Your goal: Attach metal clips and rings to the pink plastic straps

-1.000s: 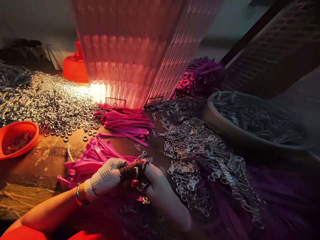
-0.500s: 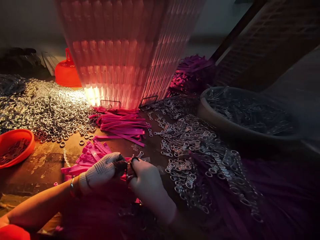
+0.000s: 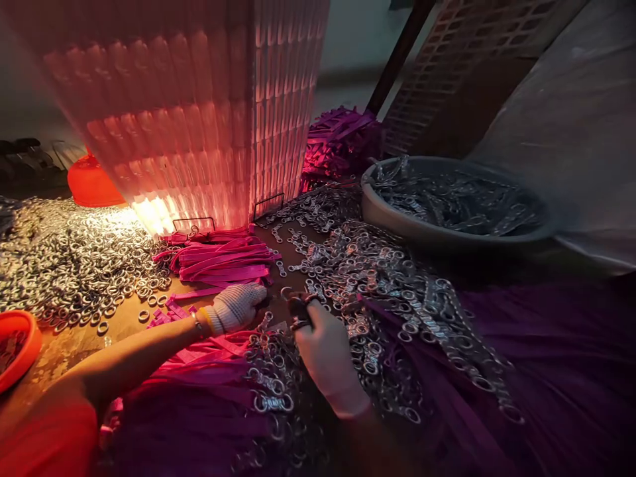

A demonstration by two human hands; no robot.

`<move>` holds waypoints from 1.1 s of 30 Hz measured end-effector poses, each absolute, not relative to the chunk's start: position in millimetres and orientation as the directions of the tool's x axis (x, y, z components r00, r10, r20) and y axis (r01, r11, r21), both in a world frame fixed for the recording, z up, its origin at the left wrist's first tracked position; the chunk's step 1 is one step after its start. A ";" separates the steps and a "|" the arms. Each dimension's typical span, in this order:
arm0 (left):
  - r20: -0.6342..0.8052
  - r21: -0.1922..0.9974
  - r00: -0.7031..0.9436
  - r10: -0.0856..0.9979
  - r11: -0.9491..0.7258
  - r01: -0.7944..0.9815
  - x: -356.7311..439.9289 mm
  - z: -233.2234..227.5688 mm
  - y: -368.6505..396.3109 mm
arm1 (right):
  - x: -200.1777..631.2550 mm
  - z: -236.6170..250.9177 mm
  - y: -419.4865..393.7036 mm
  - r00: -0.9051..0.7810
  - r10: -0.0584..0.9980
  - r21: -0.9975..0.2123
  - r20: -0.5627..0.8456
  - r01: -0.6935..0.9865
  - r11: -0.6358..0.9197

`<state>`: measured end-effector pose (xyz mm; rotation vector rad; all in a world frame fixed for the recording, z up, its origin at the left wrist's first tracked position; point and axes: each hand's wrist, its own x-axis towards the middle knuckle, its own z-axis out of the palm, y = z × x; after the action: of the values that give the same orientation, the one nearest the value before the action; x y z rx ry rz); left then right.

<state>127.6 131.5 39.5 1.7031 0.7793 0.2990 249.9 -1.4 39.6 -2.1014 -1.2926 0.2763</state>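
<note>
My left hand [image 3: 236, 308], in a white dotted glove with dark fingertips, is above the pink straps [image 3: 213, 351]. Its fingers are drawn together, and what they hold, if anything, is lost in shadow. A short gap to the right, my right hand [image 3: 325, 348], also gloved and with dark covers on its fingers, pinches a small metal ring piece [image 3: 287, 291] at its fingertips. Below and between the hands lies a pile of metal double-ring links [image 3: 273, 384]. A bundle of pink straps [image 3: 223, 258] is just beyond my left hand.
Loose metal rings [image 3: 74, 265] cover the table's left side, near an orange bowl [image 3: 22, 351] and an orange lamp [image 3: 94, 180]. A ribbed translucent screen [image 3: 199, 132] stands ahead. More links [image 3: 368, 265] and a grey basin [image 3: 427, 228] are on the right, with purple straps [image 3: 536, 351].
My hands were together and have moved apart, the right one toward the links. The view has turned to the right. The pile of links between the hands now shows.
</note>
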 end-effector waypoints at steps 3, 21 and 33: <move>-0.242 0.850 0.752 0.614 -0.239 0.469 149.5 19.0 143.1 | 266.4 34.0 1.4 0.517 0.830 -0.749 0.208 0.630 -0.205; -0.394 0.910 0.639 0.661 0.181 0.374 47.5 69.3 80.6 | 205.0 46.7 -7.4 0.092 0.986 -0.539 0.140 0.842 -0.002; -0.055 0.742 0.695 0.717 -0.437 0.509 43.1 51.4 58.2 | 188.0 36.5 -19.8 -0.073 0.942 -0.033 0.329 0.995 0.089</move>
<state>43.1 58.2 51.4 2.1325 0.9330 0.3447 188.0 -19.8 36.5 -1.9345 -2.1037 -0.2913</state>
